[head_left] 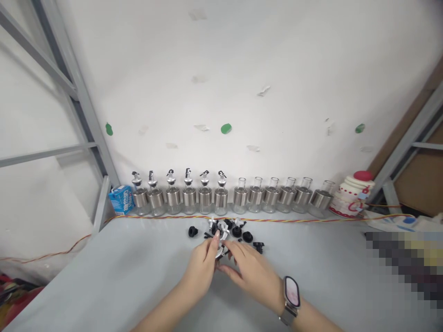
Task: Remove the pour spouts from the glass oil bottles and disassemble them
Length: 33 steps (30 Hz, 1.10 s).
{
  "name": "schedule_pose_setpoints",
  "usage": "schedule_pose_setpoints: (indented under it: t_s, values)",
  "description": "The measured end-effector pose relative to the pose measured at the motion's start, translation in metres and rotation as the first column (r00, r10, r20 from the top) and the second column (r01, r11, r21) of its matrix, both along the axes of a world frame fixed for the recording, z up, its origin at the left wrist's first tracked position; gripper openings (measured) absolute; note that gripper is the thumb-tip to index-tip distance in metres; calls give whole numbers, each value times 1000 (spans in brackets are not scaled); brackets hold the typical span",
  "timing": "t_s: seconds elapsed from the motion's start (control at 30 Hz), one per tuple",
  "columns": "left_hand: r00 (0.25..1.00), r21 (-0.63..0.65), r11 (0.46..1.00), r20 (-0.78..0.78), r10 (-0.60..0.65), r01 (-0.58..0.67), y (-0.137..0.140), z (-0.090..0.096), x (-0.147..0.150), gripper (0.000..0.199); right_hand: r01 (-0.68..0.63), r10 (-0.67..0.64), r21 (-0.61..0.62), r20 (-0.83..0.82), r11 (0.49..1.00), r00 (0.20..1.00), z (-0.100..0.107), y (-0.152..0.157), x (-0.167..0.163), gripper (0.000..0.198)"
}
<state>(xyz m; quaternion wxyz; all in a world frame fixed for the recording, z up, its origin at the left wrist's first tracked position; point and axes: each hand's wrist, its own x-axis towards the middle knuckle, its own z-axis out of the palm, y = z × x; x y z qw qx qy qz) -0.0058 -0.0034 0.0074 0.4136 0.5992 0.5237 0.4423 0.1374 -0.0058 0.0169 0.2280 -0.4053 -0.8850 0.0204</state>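
Observation:
In the head view my left hand point(204, 258) is closed on a silver and black bottle pourer top point(219, 252), its thumb along the near side. My right hand point(248, 265), with a watch on the wrist, meets it from the right, fingers bent in at a small black piece of the same pourer top. The fingers partly hide this part. Just beyond both hands lies a loose pile of silver caps point(223, 229), black stoppers point(236, 231) and small black pieces. One black stopper point(193, 231) lies apart on the left, another point(258, 247) on the right.
Along the wall stand glass bottles with steel sleeves: several with pourers point(189, 197) at left, several open-necked ones point(256, 196) at right. A blue carton point(122, 200) and a white-and-red jar point(351, 196) flank the row. A twisted red-yellow wire point(287, 220) crosses the grey table point(138, 272).

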Motion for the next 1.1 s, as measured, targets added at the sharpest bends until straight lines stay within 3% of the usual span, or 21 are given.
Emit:
schedule_pose_setpoints:
  t_s: [0.13, 0.3, 0.5, 0.6, 0.73, 0.87, 1.03, 1.1]
  values:
    - [987, 102, 995, -164, 7, 10, -1, 3, -2, 41, -13, 13, 35, 2, 999, 1000, -2, 1, 2, 30]
    - [893, 216, 976, -446, 61, 42, -4, 6, -6, 41, -58, 51, 67, 96, 996, 994, -3, 5, 3, 16]
    - [832, 215, 974, -551, 58, 74, -4, 5, -8, 41, -122, 101, 91, 208, 988, 973, -2, 7, 5, 7]
    - [877, 202, 978, -477, 54, 50, -3, 4, -8, 41, -86, 70, 89, 178, 992, 982, -3, 7, 4, 9]
    - [987, 113, 993, -151, 57, -40, -3, 3, -5, 39, 34, -34, -19, -13, 999, 999, -1, 7, 5, 25]
    - [987, -42, 998, 155, -49, 56, -4, 3, -1, 36, -37, 22, -106, -133, 994, 991, 0, 3, 4, 31]
    - [976, -19, 994, 193, -101, 107, -7, 4, 0, 32, -41, -25, -193, -331, 980, 943, -2, -3, 2, 60]
    - [981, 1, 995, 172, -95, 96, -7, 3, 0, 31, -78, -10, -216, -380, 973, 925, -3, -3, 2, 61]
